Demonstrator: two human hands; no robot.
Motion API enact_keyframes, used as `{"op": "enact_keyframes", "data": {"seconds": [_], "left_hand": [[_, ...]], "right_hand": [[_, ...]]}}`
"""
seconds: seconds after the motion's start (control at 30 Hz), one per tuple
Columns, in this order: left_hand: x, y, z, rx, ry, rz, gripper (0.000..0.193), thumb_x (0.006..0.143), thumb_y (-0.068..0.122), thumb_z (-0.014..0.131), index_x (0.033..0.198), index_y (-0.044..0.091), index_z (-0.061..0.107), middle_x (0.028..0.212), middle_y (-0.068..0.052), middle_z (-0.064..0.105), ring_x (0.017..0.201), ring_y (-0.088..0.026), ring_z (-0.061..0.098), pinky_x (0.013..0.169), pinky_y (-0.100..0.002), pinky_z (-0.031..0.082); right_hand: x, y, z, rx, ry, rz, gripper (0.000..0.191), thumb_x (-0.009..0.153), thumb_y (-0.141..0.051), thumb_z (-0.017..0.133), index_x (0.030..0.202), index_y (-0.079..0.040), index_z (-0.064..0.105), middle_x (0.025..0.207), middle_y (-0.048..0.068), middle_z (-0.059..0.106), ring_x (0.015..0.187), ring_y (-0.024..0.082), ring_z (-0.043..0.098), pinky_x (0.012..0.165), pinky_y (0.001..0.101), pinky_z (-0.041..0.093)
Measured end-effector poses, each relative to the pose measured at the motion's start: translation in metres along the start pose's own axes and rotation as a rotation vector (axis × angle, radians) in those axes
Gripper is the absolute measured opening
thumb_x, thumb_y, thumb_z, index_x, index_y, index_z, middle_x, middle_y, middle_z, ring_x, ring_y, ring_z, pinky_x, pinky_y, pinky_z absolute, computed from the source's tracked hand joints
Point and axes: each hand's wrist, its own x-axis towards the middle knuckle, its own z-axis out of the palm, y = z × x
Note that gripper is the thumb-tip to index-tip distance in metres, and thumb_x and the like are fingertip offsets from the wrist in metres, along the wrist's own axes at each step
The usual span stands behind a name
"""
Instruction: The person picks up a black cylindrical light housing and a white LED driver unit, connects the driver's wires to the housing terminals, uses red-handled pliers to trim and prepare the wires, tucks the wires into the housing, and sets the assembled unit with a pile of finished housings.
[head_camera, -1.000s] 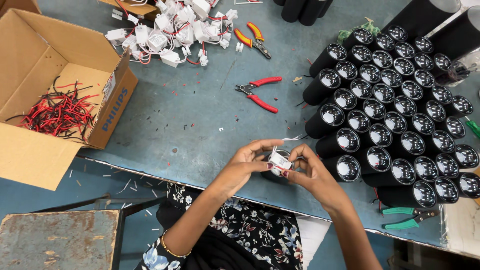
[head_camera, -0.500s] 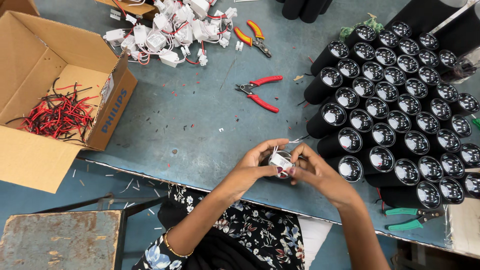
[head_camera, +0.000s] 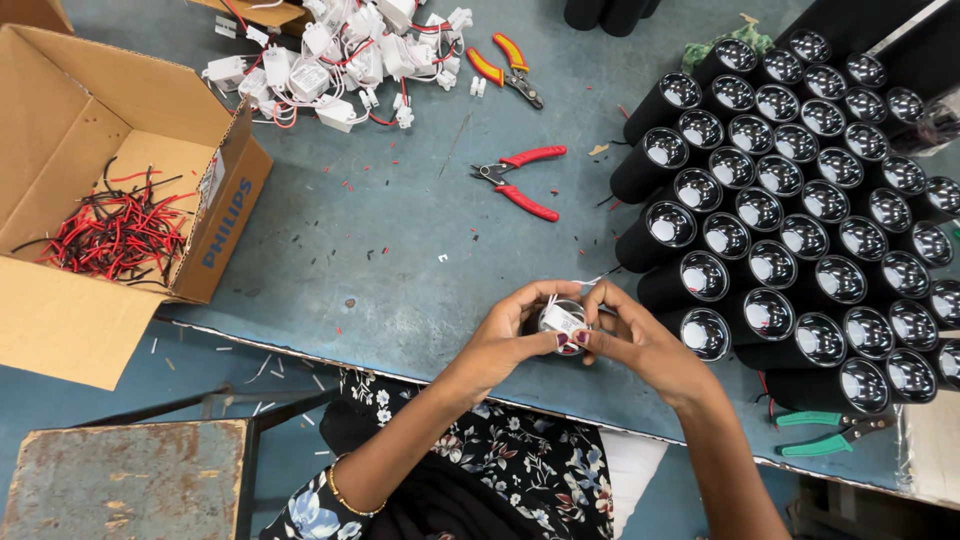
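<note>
Your left hand (head_camera: 515, 335) and right hand (head_camera: 630, 335) are both pinching a small white rectangular plastic module (head_camera: 563, 320) against the open end of a black cylindrical lamp housing (head_camera: 545, 322), at the table's (head_camera: 380, 270) near edge. You are working beside a packed block of black cylindrical housings with shiny reflectors (head_camera: 800, 240), apparently finished, while a heap of white wired modules (head_camera: 340, 55) is waiting. An open brown cardboard box with blue side lettering (head_camera: 215, 215) is holding red and black wire offcuts (head_camera: 115, 230).
</note>
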Motion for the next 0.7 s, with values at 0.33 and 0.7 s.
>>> {"op": "enact_keyframes", "data": {"seconds": [0.33,0.7], "left_hand": [[0.005,0.007,0.002,0.051,0.026,-0.069,0.053,0.086,0.007,0.068,0.138,0.006,0.059,0.123,-0.006,0.066,0.109,-0.013,0.062,0.096,-0.028,0.051],[0.009,0.002,0.006,0.101,0.005,-0.05,0.054,0.083,0.003,0.069,0.136,0.004,0.058,0.118,-0.005,0.066,0.104,-0.011,0.064,0.091,-0.027,0.054]], "right_hand": [[0.002,0.006,-0.012,0.253,-0.088,0.021,0.014,0.098,-0.017,0.062,0.105,-0.007,0.055,0.1,0.005,0.056,0.089,0.016,0.06,0.081,0.0346,0.054],[0.002,0.013,-0.011,0.361,-0.092,-0.024,0.019,0.104,-0.024,0.056,0.107,-0.006,0.054,0.107,0.005,0.056,0.095,0.016,0.059,0.082,0.0359,0.053]]}}
